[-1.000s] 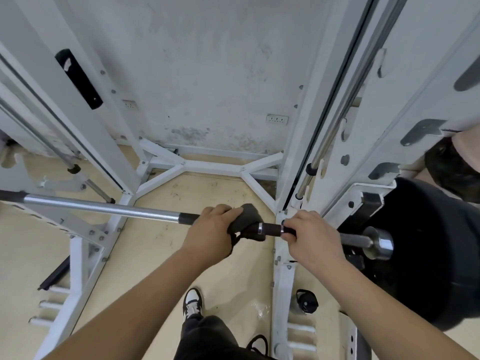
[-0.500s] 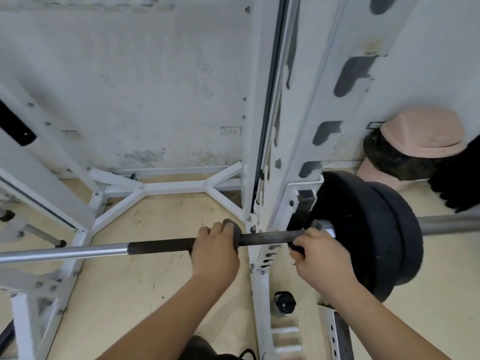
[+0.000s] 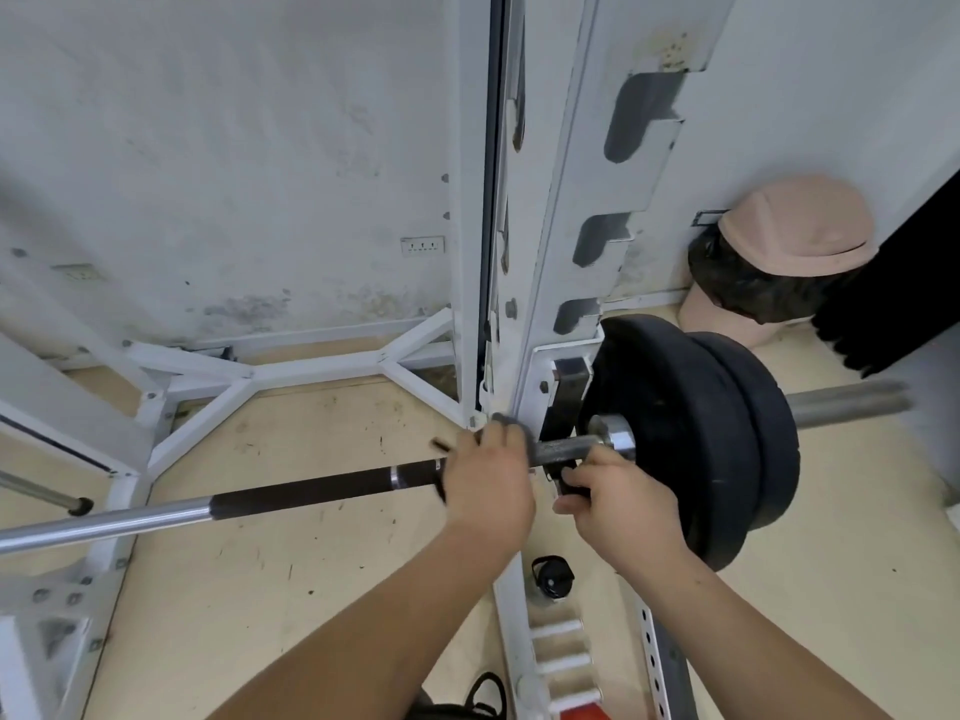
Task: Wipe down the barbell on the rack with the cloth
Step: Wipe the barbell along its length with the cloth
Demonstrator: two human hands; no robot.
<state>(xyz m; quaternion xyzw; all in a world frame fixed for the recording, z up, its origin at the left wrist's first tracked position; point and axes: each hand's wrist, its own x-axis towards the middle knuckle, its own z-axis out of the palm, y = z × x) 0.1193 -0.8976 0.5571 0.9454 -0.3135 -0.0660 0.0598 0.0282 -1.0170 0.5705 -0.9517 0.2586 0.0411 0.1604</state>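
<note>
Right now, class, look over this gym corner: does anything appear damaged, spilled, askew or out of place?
Nothing spilled or askew. The wall has dark blotchy stains low down behind the rack, and a black bottle sits on the floor beside the rack's foot.

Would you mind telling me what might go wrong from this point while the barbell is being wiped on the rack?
1. The right hand sits just below the barbell, beside the black hook and the weight plates; if the bar rolls, fingers may get pinched.
2. The cloth under the left hand is close to that hook and could snag.
3. A dark bottle sits on the floor by the rack, a possible trip hazard.
</note>
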